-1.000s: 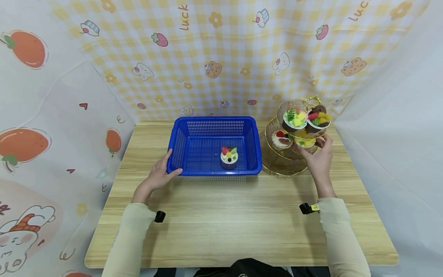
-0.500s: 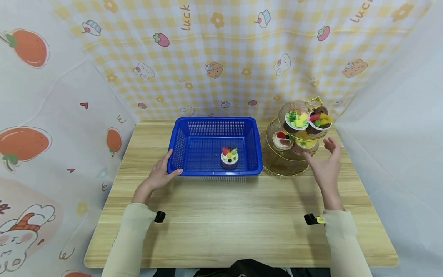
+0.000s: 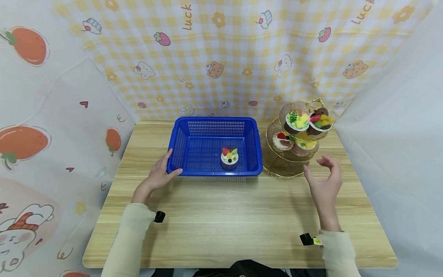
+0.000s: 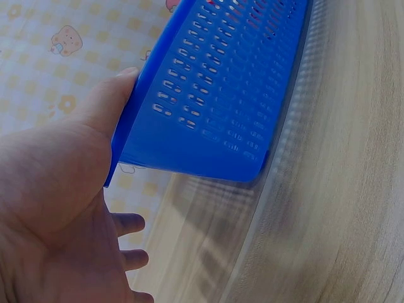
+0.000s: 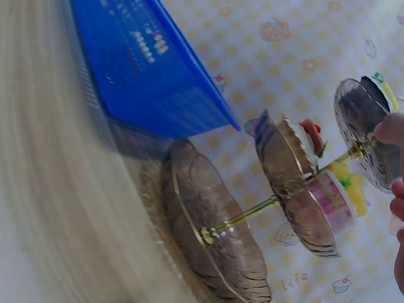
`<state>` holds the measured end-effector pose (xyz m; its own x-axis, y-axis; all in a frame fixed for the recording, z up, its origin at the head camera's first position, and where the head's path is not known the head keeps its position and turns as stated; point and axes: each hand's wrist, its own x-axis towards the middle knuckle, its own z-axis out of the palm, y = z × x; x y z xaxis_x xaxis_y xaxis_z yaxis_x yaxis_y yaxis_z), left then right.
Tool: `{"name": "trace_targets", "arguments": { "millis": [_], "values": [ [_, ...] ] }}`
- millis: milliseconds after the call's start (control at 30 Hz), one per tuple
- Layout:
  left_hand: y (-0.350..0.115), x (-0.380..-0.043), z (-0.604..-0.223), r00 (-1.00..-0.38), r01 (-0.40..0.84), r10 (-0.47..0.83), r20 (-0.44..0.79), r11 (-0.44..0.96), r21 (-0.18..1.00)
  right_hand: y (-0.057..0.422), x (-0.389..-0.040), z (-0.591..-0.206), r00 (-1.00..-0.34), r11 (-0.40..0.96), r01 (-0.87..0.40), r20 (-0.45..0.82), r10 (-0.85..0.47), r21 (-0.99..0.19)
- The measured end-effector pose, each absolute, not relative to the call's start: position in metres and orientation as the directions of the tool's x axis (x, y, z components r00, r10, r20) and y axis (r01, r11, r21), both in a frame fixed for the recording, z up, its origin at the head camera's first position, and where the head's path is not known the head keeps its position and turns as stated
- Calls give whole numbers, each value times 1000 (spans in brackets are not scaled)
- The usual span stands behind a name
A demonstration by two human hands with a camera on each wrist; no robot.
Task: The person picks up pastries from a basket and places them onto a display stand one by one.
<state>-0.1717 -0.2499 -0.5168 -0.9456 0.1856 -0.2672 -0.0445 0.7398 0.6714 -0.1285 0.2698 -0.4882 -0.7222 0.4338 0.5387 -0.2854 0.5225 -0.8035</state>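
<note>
My left hand (image 3: 156, 179) rests at the front left corner of a blue plastic basket (image 3: 207, 172), thumb and fingers extended along its rim. Inside the basket, toward the right, stands one fruit-topped cupcake (image 3: 229, 161). My right hand (image 3: 324, 188) hovers in front of a gold-trimmed three-tier stand (image 3: 282, 169), holding nothing, thumb and fingers spread apart. On the middle tier sit a cream cupcake with red fruit (image 3: 282, 142) and a pink-cupped one with yellow fruit (image 5: 334, 196). The top tier carries a green-and-yellow cupcake (image 3: 297, 121) and a dark one (image 3: 320, 122).
The wooden table (image 3: 221, 223) extends in front of the basket and stand. Behind them hangs a yellow checked cloth (image 3: 187, 92). The stand's broad bottom tier (image 5: 214, 233) is close to the basket's right side.
My right hand has let go of the yellow-fruit cupcake on the middle tier and drawn back toward the front. My left hand has stayed at the basket corner.
</note>
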Motion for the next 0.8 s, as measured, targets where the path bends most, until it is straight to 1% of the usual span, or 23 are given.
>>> {"name": "trace_targets", "arguments": {
  "millis": [100,233,367,567,667,800],
  "values": [
    [-250,-171,-517,-947,-42,186,-263,740,671,264,-124,-492,-711,553,-350,599,369,-756],
    [-250,-171,-517,-948,-38,185,-259,743,669,255,-120,-498,-708,562,-416,642,293,-715],
    [-250,-171,-516,-948,-40,183,-260,742,670,242,-121,-503,-740,542,-470,646,189,-697],
    [-253,-171,-516,-948,-48,177,-265,742,669,214,-134,-499,-812,564,-507,581,-58,-652],
    [-252,-171,-517,-948,-47,179,-264,740,671,202,-145,-495,-837,591,-510,520,-172,-625],
    [-252,-172,-518,-949,-37,184,-256,741,671,189,-162,-488,-859,638,-502,420,-292,-584]
  ]
}}
